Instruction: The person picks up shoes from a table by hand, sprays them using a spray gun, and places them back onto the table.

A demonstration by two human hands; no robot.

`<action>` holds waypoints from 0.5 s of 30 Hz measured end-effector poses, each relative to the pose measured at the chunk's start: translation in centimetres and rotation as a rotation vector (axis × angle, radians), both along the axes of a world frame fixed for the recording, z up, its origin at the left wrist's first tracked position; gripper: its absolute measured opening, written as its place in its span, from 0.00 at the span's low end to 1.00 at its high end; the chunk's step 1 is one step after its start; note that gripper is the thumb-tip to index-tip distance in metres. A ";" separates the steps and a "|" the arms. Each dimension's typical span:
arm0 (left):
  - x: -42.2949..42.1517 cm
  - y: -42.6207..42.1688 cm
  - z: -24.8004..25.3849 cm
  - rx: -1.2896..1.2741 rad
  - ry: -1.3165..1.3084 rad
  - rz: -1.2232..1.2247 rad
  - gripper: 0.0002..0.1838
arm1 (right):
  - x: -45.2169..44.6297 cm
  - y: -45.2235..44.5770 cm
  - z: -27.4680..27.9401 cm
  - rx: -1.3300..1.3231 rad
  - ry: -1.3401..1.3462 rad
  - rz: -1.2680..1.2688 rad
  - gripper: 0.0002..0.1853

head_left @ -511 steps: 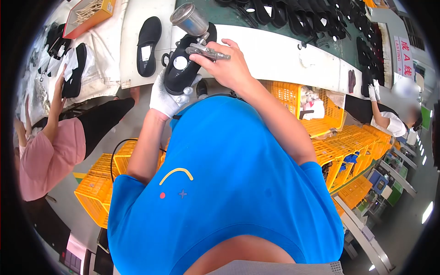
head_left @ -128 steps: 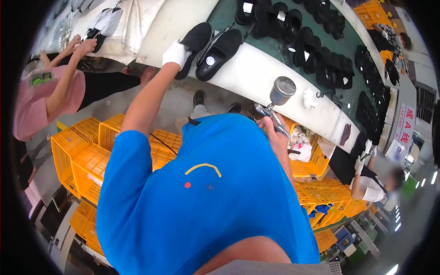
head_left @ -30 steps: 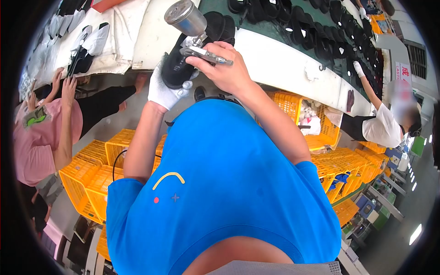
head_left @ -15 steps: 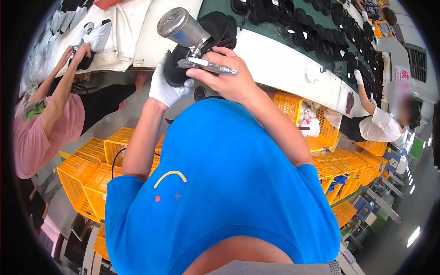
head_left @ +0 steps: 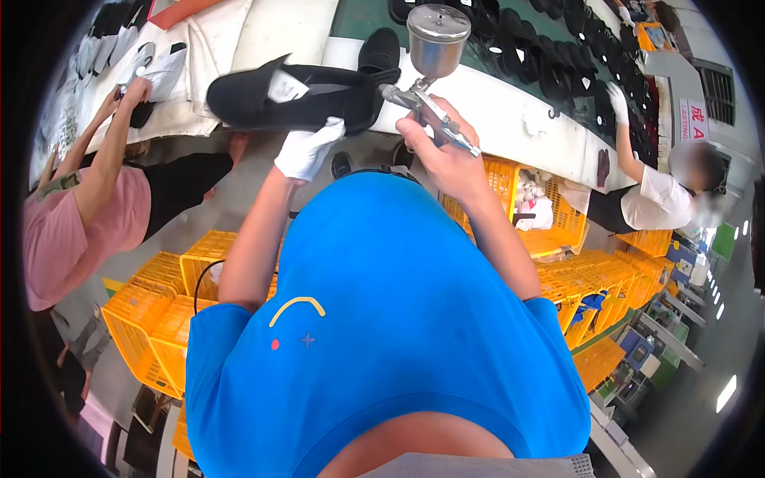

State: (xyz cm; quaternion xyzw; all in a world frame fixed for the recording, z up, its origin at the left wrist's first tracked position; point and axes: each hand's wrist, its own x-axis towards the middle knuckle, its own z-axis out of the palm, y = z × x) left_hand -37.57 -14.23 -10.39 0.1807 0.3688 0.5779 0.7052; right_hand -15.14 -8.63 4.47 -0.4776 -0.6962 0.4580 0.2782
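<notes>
A black slip-on shoe (head_left: 339, 103) lies lengthwise across my view, its opening and a white label inside showing. My left hand (head_left: 309, 151), in a white glove, grips it from below near the heel half. In my bare right hand (head_left: 446, 155) is a metal spray gun (head_left: 438, 52) with a lidded cup on top. Its nozzle points left at the shoe's right end, very close to it; whether they touch I cannot tell. Behind that end, another black shoe (head_left: 378, 52) stands at the edge of the green surface.
Rows of black shoes (head_left: 518, 48) cover the green work surface (head_left: 358, 20), bordered by a white edge (head_left: 494, 119). Yellow crates (head_left: 151, 311) stand on both sides of me. A person in pink (head_left: 88, 231) works at left, another in white (head_left: 657, 211) at right.
The shoe has turned from nearly end-on to lengthwise, its opening now in sight. My right hand with the spray gun has moved right, away from over the shoe.
</notes>
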 end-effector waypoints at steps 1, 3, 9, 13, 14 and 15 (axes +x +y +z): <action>0.4 0.1 -0.3 -0.032 0.174 0.050 0.19 | 0.2 0.1 -0.3 -0.002 0.001 -0.010 0.10; 1.0 0.4 0.0 -0.013 0.234 0.114 0.17 | 0.2 0.8 -0.7 0.235 -0.070 0.026 0.09; 1.6 0.6 1.6 0.063 0.637 0.094 0.20 | -0.8 1.8 -2.3 0.395 -0.102 0.016 0.10; 1.5 1.1 1.3 0.049 0.696 0.086 0.23 | -1.7 2.3 -2.5 0.397 -0.152 0.040 0.11; 1.5 1.2 1.3 0.049 0.728 0.073 0.24 | -2.1 2.3 -2.6 0.397 -0.152 0.045 0.11; 1.5 1.2 1.3 0.048 0.728 0.078 0.24 | -2.6 2.3 -2.7 0.429 -0.118 0.037 0.14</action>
